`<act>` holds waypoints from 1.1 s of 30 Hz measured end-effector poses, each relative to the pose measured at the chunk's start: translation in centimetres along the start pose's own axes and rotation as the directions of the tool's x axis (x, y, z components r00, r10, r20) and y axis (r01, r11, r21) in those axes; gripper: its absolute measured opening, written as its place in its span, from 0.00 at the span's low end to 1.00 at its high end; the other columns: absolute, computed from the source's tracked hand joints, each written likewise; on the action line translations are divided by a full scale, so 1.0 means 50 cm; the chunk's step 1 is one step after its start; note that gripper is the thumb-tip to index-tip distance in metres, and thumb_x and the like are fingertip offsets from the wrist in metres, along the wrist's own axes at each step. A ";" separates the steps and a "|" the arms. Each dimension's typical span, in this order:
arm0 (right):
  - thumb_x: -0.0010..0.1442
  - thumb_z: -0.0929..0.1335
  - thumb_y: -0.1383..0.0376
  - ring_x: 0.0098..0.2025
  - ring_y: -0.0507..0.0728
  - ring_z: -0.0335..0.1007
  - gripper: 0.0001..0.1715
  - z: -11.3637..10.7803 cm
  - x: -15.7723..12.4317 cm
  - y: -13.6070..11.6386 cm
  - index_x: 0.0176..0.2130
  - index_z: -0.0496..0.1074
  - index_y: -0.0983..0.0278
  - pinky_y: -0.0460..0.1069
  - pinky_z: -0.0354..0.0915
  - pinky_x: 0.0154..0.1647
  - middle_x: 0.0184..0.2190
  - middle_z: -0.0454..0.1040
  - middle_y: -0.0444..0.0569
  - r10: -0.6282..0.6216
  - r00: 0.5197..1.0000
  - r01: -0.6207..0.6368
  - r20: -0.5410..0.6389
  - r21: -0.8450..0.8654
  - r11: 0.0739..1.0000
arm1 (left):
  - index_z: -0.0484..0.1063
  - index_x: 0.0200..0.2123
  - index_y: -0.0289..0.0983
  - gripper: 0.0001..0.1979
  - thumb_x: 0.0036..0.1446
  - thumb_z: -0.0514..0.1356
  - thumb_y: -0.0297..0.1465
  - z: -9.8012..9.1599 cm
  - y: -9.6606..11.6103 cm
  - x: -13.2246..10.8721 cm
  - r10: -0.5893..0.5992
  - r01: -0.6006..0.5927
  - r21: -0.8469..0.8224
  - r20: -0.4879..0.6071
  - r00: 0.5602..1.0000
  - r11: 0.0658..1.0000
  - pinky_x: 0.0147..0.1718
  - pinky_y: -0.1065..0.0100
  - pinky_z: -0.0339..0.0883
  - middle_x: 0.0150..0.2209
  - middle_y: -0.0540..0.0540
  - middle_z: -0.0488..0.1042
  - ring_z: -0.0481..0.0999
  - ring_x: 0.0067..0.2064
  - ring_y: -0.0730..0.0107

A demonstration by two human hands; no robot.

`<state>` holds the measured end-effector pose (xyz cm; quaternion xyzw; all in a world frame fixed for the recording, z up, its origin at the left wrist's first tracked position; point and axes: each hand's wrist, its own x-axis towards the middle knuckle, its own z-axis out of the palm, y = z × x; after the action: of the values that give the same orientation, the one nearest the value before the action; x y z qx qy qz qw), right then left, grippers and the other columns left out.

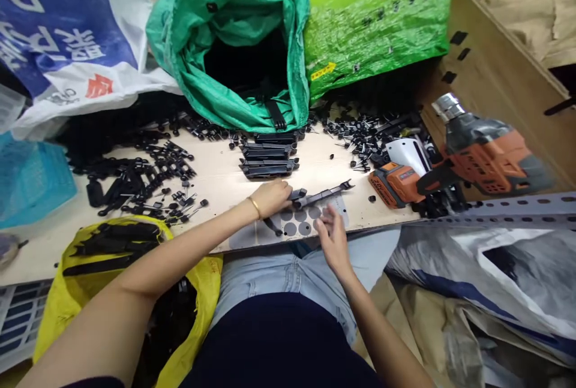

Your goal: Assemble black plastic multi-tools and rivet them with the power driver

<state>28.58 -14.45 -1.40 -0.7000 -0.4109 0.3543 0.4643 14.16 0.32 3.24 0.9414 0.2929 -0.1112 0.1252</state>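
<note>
My left hand [272,198], a gold bangle on its wrist, is closed at the end of a small black plastic piece [297,194]. Touching or overlapping that piece is a long black plastic bar [326,193] with a forked right end. Below the bar's right part is my right hand [332,235], fingers apart and holding nothing. Under both lies a grey sheet with round marks [339,214] at the table's front edge. Another thin black part [273,226] rests by my left wrist. Several black bars [269,167] are stacked just beyond my left hand.
Loose black parts cover the left [135,178] and right [355,136] of the table [216,166]. An open green sack [180,46] stands behind. An orange cordless power tool [490,154] lies right; a yellow bag [207,292] of black parts hangs front left.
</note>
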 end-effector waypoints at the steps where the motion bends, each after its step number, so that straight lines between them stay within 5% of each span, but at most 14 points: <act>1: 0.57 0.65 0.54 0.41 0.55 0.71 0.30 0.010 0.015 -0.008 0.56 0.59 0.62 0.52 0.69 0.39 0.46 0.71 0.53 0.085 0.994 -0.073 -0.075 0.150 0.986 | 0.69 0.39 0.30 0.11 0.59 0.56 0.34 0.002 0.019 -0.017 -0.019 0.019 -0.048 -0.013 1.000 0.999 0.41 0.63 0.66 0.39 0.37 0.73 0.71 0.45 0.57; 4: 0.54 0.66 0.50 0.34 0.52 0.71 0.32 0.037 0.060 -0.046 0.53 0.61 0.62 0.48 0.69 0.34 0.36 0.73 0.47 0.274 0.960 -0.199 -0.065 0.531 0.823 | 0.67 0.38 0.33 0.10 0.60 0.55 0.35 0.015 0.080 -0.060 -0.102 0.076 -0.240 -0.101 0.990 0.968 0.42 0.61 0.67 0.37 0.40 0.72 0.72 0.43 0.59; 8: 0.50 0.69 0.48 0.24 0.51 0.68 0.23 0.046 0.092 -0.096 0.33 0.69 0.66 0.46 0.67 0.26 0.21 0.70 0.42 0.348 0.937 -0.274 0.023 0.667 0.693 | 0.65 0.43 0.35 0.09 0.59 0.55 0.32 0.041 0.130 -0.074 -0.242 0.084 -0.569 -0.209 0.948 0.818 0.42 0.61 0.68 0.38 0.42 0.72 0.73 0.43 0.60; 13: 0.47 0.71 0.47 0.17 0.48 0.62 0.24 0.040 0.095 -0.110 0.23 0.64 0.64 0.44 0.62 0.19 0.15 0.67 0.40 0.370 0.928 -0.258 -0.038 0.649 0.716 | 0.66 0.44 0.38 0.13 0.58 0.55 0.37 0.066 0.157 -0.060 -0.301 0.197 -0.881 0.065 0.951 0.430 0.30 0.66 0.68 0.28 0.50 0.74 0.75 0.27 0.65; 15: 0.48 0.70 0.47 0.16 0.48 0.62 0.24 0.036 0.097 -0.098 0.21 0.65 0.64 0.44 0.60 0.18 0.14 0.67 0.41 0.351 0.936 -0.283 0.000 0.593 0.754 | 0.68 0.42 0.37 0.12 0.57 0.55 0.36 0.072 0.167 -0.058 -0.318 0.244 -0.876 0.111 0.941 0.415 0.29 0.66 0.68 0.28 0.48 0.75 0.76 0.28 0.63; 19: 0.48 0.70 0.47 0.16 0.49 0.61 0.24 0.029 0.105 -0.069 0.18 0.65 0.63 0.45 0.60 0.18 0.14 0.68 0.42 0.327 0.923 -0.385 0.204 0.525 0.759 | 0.68 0.44 0.36 0.14 0.55 0.56 0.34 0.076 0.161 -0.063 -0.369 0.319 -0.778 0.121 0.922 0.541 0.35 0.62 0.68 0.37 0.40 0.77 0.77 0.40 0.54; 22: 0.49 0.69 0.47 0.16 0.49 0.60 0.24 0.034 0.102 -0.064 0.18 0.66 0.63 0.46 0.60 0.18 0.14 0.68 0.42 0.347 0.927 -0.366 0.141 0.541 0.757 | 0.69 0.43 0.36 0.17 0.54 0.58 0.40 0.074 0.136 -0.066 -0.293 0.264 -0.814 0.121 0.948 0.518 0.33 0.64 0.67 0.34 0.43 0.76 0.77 0.36 0.57; 25: 0.51 0.68 0.46 0.15 0.50 0.60 0.25 0.049 0.091 -0.074 0.18 0.67 0.63 0.46 0.59 0.16 0.14 0.67 0.43 0.391 0.920 -0.342 0.034 0.562 0.753 | 0.68 0.38 0.35 0.27 0.54 0.51 0.54 0.073 0.130 -0.060 -0.192 0.194 -0.952 0.150 0.970 0.237 0.25 0.70 0.63 0.24 0.48 0.72 0.72 0.24 0.68; 28: 0.51 0.68 0.48 0.16 0.50 0.59 0.23 0.061 0.079 -0.083 0.19 0.67 0.62 0.46 0.57 0.16 0.14 0.66 0.42 0.401 0.914 -0.301 -0.057 0.568 0.766 | 0.65 0.32 0.36 0.34 0.49 0.45 0.63 0.076 0.155 -0.048 -0.247 0.246 -0.966 0.257 0.934 -0.074 0.18 0.73 0.57 0.16 0.53 0.65 0.64 0.17 0.75; 33: 0.52 0.67 0.48 0.18 0.50 0.60 0.23 0.056 0.073 -0.085 0.20 0.70 0.63 0.47 0.58 0.18 0.15 0.67 0.43 0.322 0.943 -0.249 -0.085 0.459 0.853 | 0.64 0.24 0.35 0.39 0.47 0.40 0.66 0.080 0.180 -0.048 -0.228 0.294 -0.904 0.371 0.900 -0.310 0.16 0.74 0.56 0.16 0.51 0.64 0.62 0.16 0.78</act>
<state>26.58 -9.17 1.28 -0.6555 -0.1725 0.4464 0.5842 16.92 -9.31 1.68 0.3878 0.4650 0.1146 0.7875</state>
